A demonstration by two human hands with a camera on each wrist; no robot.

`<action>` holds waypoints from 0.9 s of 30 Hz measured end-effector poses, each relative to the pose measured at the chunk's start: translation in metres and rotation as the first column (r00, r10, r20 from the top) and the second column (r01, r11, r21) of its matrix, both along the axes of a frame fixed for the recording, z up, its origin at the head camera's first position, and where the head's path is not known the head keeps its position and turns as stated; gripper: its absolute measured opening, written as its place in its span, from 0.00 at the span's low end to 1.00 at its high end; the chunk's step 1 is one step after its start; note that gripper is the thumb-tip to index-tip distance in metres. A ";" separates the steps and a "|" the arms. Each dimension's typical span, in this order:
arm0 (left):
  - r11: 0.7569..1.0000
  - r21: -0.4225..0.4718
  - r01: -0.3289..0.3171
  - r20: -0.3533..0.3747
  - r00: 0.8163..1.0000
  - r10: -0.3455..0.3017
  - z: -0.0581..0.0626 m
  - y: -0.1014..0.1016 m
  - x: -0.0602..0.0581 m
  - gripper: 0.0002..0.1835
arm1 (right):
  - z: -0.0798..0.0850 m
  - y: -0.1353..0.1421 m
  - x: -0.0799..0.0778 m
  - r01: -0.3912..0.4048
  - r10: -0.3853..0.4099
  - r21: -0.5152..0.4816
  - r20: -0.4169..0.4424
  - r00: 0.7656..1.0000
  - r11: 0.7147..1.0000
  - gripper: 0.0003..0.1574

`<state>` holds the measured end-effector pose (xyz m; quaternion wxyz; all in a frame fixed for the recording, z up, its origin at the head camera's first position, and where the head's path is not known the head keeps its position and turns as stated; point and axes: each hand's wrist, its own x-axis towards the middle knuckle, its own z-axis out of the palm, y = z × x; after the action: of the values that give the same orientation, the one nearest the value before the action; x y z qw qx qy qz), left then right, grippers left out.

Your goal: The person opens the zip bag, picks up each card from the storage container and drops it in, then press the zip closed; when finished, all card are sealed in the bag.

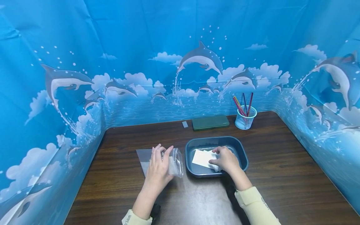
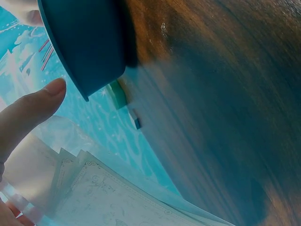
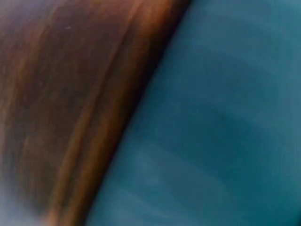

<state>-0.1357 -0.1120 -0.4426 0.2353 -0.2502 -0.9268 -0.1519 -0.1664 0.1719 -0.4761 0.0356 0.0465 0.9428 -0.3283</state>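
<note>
My left hand (image 1: 158,167) holds a clear plastic bag (image 1: 176,161) left of the tray. Pale printed paper sheets (image 2: 120,195) with ornate borders show through the bag in the left wrist view. There the thumb (image 2: 35,110) stands along the bag's upper side. My right hand (image 1: 227,159) is inside the dark blue tray (image 1: 244,157), thumb and fingers apart over white paper sheets (image 1: 201,158). Those sheets lie overlapping and askew. Whether the fingers pinch one is hidden. The right wrist view is blurred and shows only the tray's side (image 3: 211,132) and wood.
Behind the tray lie a green case (image 1: 211,122) and a small grey eraser-like block (image 1: 184,124). A light blue mesh cup (image 1: 245,121) with several pencils stands at the back right. A dolphin-print curtain (image 1: 157,37) encloses the wooden table (image 1: 284,175) at the back and sides.
</note>
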 end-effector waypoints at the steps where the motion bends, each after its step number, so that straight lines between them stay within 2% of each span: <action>1: 1.000 0.000 -0.001 0.000 1.000 0.001 0.000 0.000 0.000 0.58 | -0.001 0.000 -0.001 0.000 0.000 -0.007 0.011 1.000 1.000 0.29; 8: 1.000 -0.002 -0.004 0.007 1.000 0.004 0.000 0.000 0.001 0.59 | -0.009 0.000 -0.007 0.007 -0.007 -0.005 0.077 0.997 1.000 0.36; 14: 1.000 -0.005 -0.003 0.007 1.000 0.003 0.000 -0.001 0.001 0.60 | -0.014 -0.002 -0.011 0.015 -0.015 0.002 0.104 0.994 1.000 0.37; 27: 1.000 -0.001 0.004 0.006 1.000 -0.004 -0.001 -0.001 0.001 0.61 | -0.017 -0.004 -0.015 0.005 -0.011 0.041 0.136 0.991 0.999 0.31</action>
<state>-0.1350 -0.1130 -0.4439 0.2318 -0.2517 -0.9272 -0.1525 -0.1817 0.1676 -0.4928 0.0978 0.0734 0.9444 -0.3052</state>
